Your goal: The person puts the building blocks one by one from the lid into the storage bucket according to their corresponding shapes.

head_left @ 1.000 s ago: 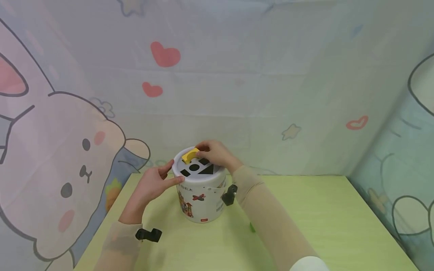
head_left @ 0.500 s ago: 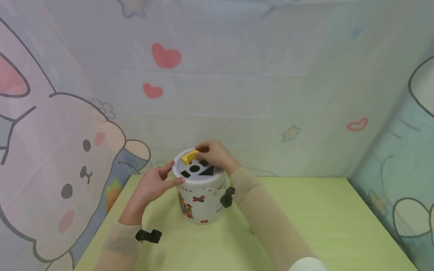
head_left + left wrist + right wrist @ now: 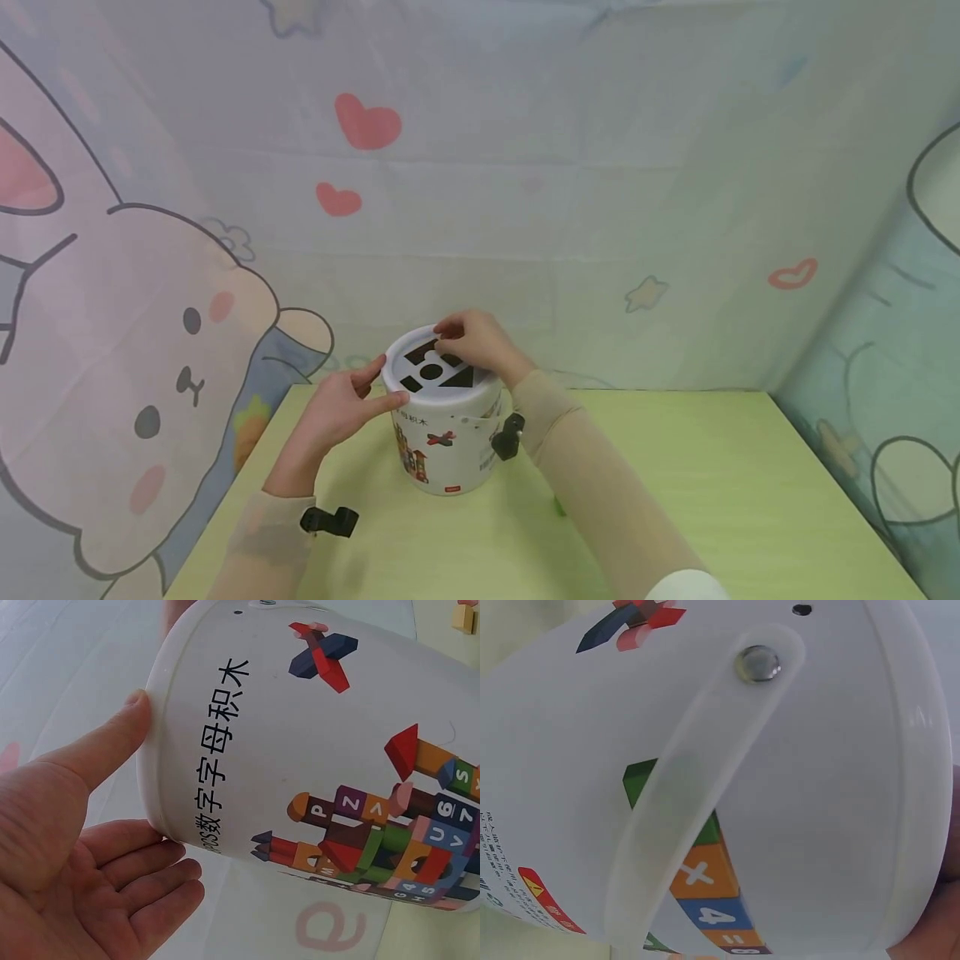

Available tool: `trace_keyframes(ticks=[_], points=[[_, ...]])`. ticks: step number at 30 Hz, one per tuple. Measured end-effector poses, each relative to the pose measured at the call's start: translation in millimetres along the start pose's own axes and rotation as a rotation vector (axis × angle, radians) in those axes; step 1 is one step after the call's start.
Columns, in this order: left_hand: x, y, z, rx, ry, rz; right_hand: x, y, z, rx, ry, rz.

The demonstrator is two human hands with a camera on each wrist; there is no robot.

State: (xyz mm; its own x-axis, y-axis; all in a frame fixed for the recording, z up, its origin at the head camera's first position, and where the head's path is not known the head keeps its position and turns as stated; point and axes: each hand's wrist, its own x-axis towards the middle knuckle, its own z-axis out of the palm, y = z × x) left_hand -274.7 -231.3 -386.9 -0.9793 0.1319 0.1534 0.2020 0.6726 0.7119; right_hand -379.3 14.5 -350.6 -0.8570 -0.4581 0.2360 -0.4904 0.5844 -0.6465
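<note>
Between both hands, white printed bucket [image 3: 446,433]

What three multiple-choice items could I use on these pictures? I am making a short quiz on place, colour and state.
1. Where does the bucket stand?
A. on the green table
B. on the floor
C. on a chair

2. What colour is the lid?
A. red
B. white
C. blue

3. How does the left hand meet the bucket?
A. it lifts it by the handle
B. it stays clear of it
C. thumb and fingertips touch the rim of the lid

Answers:
1 A, the head view shows its base on the table.
2 B, the lid is white with dark cut-out shapes.
3 C, the left wrist view shows the thumb on the rim, palm open; the right hand rests on the lid.
</note>
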Motion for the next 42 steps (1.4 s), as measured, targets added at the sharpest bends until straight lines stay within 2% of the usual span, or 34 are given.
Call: trace_keyframes(ticks=[6, 11, 15, 18, 21, 26, 34, 38, 42], points=[[-1.2, 0.1, 0.5, -0.013, -0.002, -0.002, -9.7, 6.4, -4.0, 0.069, 0.046, -0.033], [-1.6, 1.0, 0.7, -0.023, -0.002, 0.011, -28.4, 20.7, -12.7, 0.185, 0.164, -0.063], [-3.1, 0.8, 1.1, -0.028, 0.0, 0.009, -49.9, 40.2, -22.0, 0.262, 0.245, -0.095], [-4.5, 0.6, 0.4, -0.012, 0.005, 0.02, -65.9, 56.0, -29.5, 0.264, 0.272, -0.116], [-5.5, 0.6, -2.0, -0.004, 0.009, 0.027, -80.6, 71.1, -35.2, 0.237, 0.256, -0.127], [-7.0, 0.6, -4.8, -0.028, 0.008, 0.018, -107.1, 95.0, -39.9, 0.186, 0.152, -0.114], [-8.3, 3.8, -1.3, -0.046, 0.005, 0.02, -162.2, 134.1, -42.3, 0.104, -0.111, -0.12], [-7.7, 5.5, -1.0, -0.055, 0.009, 0.017, -192.9, 153.9, -43.1, 0.149, -0.264, -0.074], [-8.0, 6.1, -0.4, -0.042, 0.003, 0.014, -225.2, 173.1, -44.6, 0.241, -0.391, -0.027]])
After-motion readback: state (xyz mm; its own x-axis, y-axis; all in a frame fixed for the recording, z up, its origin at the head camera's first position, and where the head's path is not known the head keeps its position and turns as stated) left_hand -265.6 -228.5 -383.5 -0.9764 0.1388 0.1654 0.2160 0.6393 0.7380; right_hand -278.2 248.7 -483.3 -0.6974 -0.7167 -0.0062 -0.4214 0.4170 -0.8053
